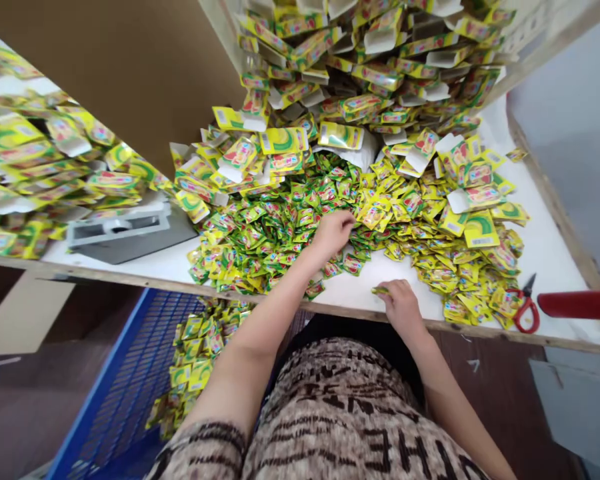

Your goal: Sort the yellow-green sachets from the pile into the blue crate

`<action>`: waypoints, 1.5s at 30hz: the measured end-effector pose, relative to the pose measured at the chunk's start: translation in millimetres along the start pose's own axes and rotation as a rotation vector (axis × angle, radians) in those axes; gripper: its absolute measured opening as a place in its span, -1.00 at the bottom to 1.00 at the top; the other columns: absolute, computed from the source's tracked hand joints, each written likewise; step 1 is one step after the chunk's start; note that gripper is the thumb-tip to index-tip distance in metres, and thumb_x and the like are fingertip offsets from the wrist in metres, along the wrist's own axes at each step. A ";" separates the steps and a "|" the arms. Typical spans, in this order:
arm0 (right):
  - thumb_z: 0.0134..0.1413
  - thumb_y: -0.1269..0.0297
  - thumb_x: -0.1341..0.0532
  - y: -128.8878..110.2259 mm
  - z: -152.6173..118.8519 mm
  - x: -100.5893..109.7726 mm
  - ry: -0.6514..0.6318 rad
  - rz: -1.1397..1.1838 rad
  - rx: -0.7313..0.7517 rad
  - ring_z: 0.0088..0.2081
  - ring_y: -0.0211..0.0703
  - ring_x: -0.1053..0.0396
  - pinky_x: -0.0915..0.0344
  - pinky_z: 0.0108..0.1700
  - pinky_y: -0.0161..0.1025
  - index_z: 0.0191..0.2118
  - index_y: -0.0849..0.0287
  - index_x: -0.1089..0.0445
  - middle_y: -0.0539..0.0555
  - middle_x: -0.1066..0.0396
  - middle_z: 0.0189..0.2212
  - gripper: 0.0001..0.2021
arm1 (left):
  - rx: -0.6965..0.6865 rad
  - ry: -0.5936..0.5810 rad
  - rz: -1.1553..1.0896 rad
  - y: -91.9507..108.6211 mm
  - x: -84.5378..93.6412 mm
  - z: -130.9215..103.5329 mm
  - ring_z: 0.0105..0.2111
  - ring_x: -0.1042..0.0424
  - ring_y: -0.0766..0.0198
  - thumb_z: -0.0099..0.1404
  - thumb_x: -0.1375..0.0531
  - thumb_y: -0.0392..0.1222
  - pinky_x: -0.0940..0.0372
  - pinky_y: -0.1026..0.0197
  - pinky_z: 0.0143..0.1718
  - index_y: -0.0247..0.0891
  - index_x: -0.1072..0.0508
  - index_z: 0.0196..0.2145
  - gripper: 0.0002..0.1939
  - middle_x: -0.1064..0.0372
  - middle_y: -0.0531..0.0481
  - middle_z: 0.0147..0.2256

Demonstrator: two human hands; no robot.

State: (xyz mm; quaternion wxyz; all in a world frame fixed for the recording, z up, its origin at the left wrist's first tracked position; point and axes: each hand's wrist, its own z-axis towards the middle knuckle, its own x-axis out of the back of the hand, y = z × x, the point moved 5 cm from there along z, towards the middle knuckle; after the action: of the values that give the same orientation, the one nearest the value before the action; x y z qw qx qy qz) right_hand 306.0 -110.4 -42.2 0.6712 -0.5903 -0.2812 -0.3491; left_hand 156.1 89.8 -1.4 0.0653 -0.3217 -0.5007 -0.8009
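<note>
My left hand (333, 233) reaches over a heap of small green packets (280, 227), its fingers drawn together near the edge of a pile of small yellow packets (445, 267). What those fingertips hold, if anything, is too small to make out. Close to the front edge of the white table (353, 290), my right hand (403, 308) is closed on a small packet (380, 291), of which a yellow-green end shows. Several small yellow boxes (283, 141), some with open flaps, lie behind the packets.
A crate (520, 33) of yellow boxes stands at the back, with a brown cardboard panel (130, 73) left of it. More boxes (55, 167) are stacked at left. Red-handled scissors (526, 310) lie at right beside a red bar (580, 303). Below is a blue basket (115, 373) holding boxes.
</note>
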 end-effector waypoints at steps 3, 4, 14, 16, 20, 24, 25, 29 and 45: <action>0.21 0.39 -0.04 -7.2 -14.6 -11.1 -0.104 0.000 0.053 -0.19 0.06 -0.41 -0.38 -0.14 -0.03 -0.17 0.12 -0.44 0.18 -0.48 -0.28 -0.77 | 0.120 0.281 0.221 -27.3 53.6 30.7 -0.05 -0.36 0.07 0.21 -0.11 -0.43 -0.21 0.02 0.05 -0.31 -0.49 -0.26 -0.80 -0.46 -0.16 -0.17; 0.21 0.39 -0.03 -7.0 -17.9 -15.2 -0.113 0.010 0.047 -0.18 0.06 -0.43 -0.39 -0.13 -0.02 -0.13 0.12 -0.43 0.19 -0.49 -0.26 -0.75 | 0.183 0.382 0.298 -38.3 73.4 34.1 0.02 -0.31 0.02 0.21 -0.09 -0.46 -0.16 -0.03 0.09 -0.32 -0.47 -0.22 -0.77 -0.42 -0.21 -0.11; 0.13 0.13 -0.19 21.1 -12.3 -23.6 -0.069 0.289 -0.198 -0.17 0.08 -0.49 -0.42 -0.09 0.04 -0.12 0.03 -0.43 0.11 -0.54 -0.21 -0.78 | 0.198 0.285 0.618 -95.5 158.2 28.8 0.02 -0.27 0.02 0.21 -0.17 -0.45 -0.11 -0.11 0.10 -0.46 -0.44 -0.29 -0.91 -0.47 -0.24 -0.18; 0.08 0.12 -0.24 23.5 -10.1 -18.6 -0.093 0.353 -0.248 -0.26 0.03 -0.50 -0.43 -0.17 -0.02 -0.16 0.02 -0.45 0.05 -0.55 -0.29 -0.79 | 0.138 0.314 0.594 -74.1 151.7 19.2 0.06 -0.27 0.03 0.26 -0.20 -0.33 -0.08 -0.10 0.15 -0.40 -0.47 -0.20 -0.85 -0.48 -0.19 -0.14; -0.01 0.07 -0.32 15.7 10.0 14.2 0.219 0.437 -0.327 -0.35 -0.09 -0.46 -0.42 -0.27 -0.14 -0.21 0.09 -0.46 0.03 -0.51 -0.34 -0.73 | -0.119 0.158 0.309 -9.5 87.2 -14.8 0.00 -0.38 0.11 0.33 -0.18 -0.14 -0.19 0.01 0.10 -0.23 -0.46 -0.05 -0.74 -0.48 -0.09 -0.08; 0.02 0.09 -0.31 -9.9 40.8 47.8 0.538 0.436 -0.245 -0.24 -0.11 -0.45 -0.40 -0.21 -0.18 -0.16 0.13 -0.44 0.07 -0.50 -0.23 -0.71 | -0.178 -0.085 0.025 30.7 4.5 -50.3 -0.10 -0.44 0.15 0.36 -0.12 -0.16 -0.29 0.11 -0.03 -0.27 -0.46 -0.06 -0.75 -0.50 -0.14 -0.14; 0.04 0.10 -0.30 -15.7 47.6 51.9 0.547 0.416 -0.209 -0.22 -0.10 -0.45 -0.40 -0.20 -0.19 -0.16 0.13 -0.44 0.08 -0.50 -0.22 -0.72 | -0.167 -0.106 -0.014 34.9 -10.4 -56.6 -0.09 -0.43 0.14 0.37 -0.11 -0.18 -0.28 0.10 -0.01 -0.27 -0.46 -0.05 -0.74 -0.49 -0.15 -0.13; 0.12 0.12 -0.25 -23.3 58.5 55.6 0.507 0.325 -0.117 -0.18 -0.08 -0.44 -0.38 -0.13 -0.16 -0.14 0.13 -0.43 0.10 -0.49 -0.19 -0.75 | -0.034 -0.157 -0.168 36.7 -47.9 -75.0 -0.15 -0.45 0.15 0.37 -0.07 -0.20 -0.30 0.13 -0.07 -0.25 -0.42 0.02 -0.70 -0.50 -0.13 -0.16; 0.02 0.53 -0.19 -31.3 55.4 40.6 -0.253 -0.076 0.100 -0.20 -0.07 -0.35 -0.26 -0.13 -0.20 -0.15 0.18 -0.43 0.11 -0.43 -0.29 -0.75 | 0.388 -0.190 -0.941 29.1 -91.1 -120.9 -0.18 -0.43 0.22 0.03 -0.40 -0.07 -0.29 0.21 -0.09 -0.27 -0.37 -0.19 -0.56 -0.46 -0.02 -0.24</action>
State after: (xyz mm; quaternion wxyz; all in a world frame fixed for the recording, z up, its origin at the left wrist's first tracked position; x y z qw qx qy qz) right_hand 307.2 -63.0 16.5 0.6452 -0.5847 -0.4027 -0.2824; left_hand 185.5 -46.3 -67.5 -0.2893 -0.1150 -0.7344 -0.6031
